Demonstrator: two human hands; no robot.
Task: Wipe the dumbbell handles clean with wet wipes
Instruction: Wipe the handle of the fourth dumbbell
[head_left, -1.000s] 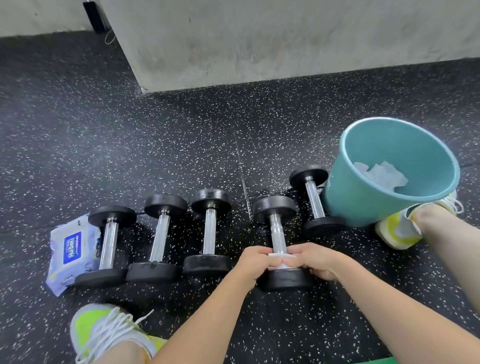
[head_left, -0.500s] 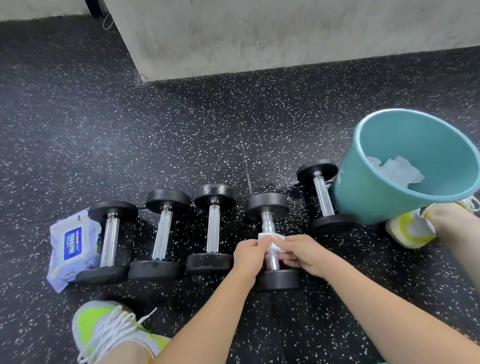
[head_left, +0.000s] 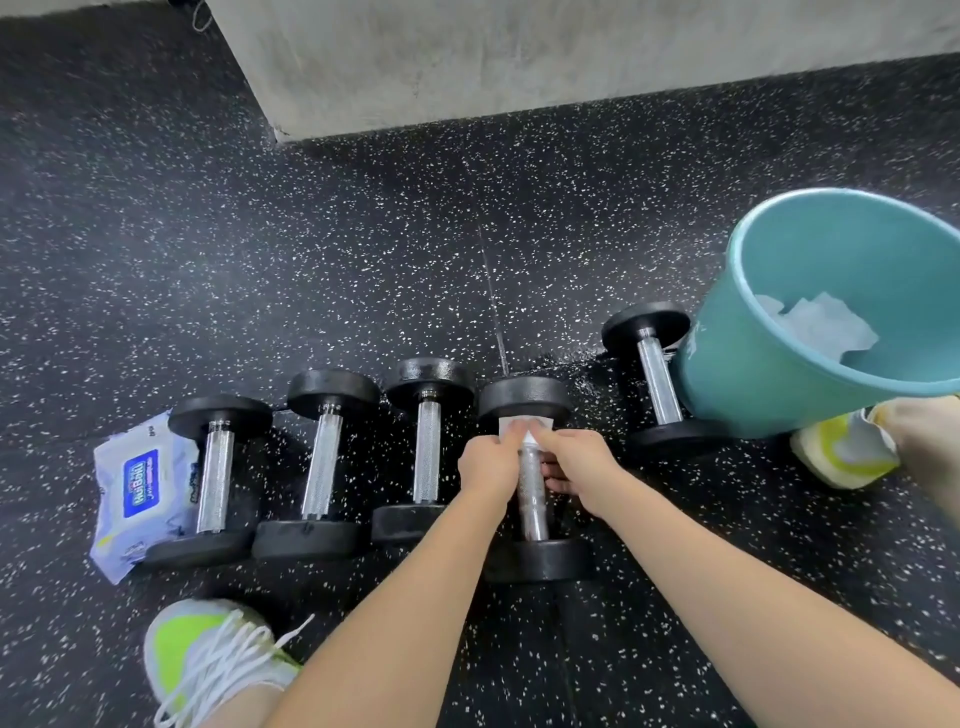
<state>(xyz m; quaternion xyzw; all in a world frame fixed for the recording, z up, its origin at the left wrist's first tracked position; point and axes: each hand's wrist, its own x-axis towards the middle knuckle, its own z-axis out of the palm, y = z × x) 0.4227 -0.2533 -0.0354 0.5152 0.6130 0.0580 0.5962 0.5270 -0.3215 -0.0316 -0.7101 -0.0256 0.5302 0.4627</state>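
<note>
Nearest the viewer, a left shoe (head_left: 208, 654) in white and yellow-green with loose white laces stands on the speckled black floor (head_left: 363, 234). Both bare forearms reach forward from the lower edge to the fourth dumbbell (head_left: 530, 478) of a row of five. This dumbbell lies on the floor with its near head toward the viewer and its far head away; its metal handle shows bare between the wrists.

The left hand (head_left: 488, 467) and the right hand (head_left: 576, 467) meet at the far end of that handle, just below the far head. The fingers of both hands are curled and pinch a white wipe (head_left: 524, 427) against the handle; the wipe's upper edge shows above the fingertips, touching the far head.

Left of this dumbbell lie three more, side by side and parallel: the third (head_left: 428, 452), the second (head_left: 322, 462) and the first (head_left: 215, 478). A wipe pack (head_left: 140, 488) with a blue label lies flat at the far left, partly under the first dumbbell.

To the right, apart from the row, the fifth dumbbell (head_left: 657, 379) lies touching a teal bucket (head_left: 737, 379). The bucket holds crumpled white wipes (head_left: 821, 325). A right shoe (head_left: 841, 452) sits just beside the bucket's base. Farthest off, a grey concrete wall (head_left: 519, 57) meets the floor.
</note>
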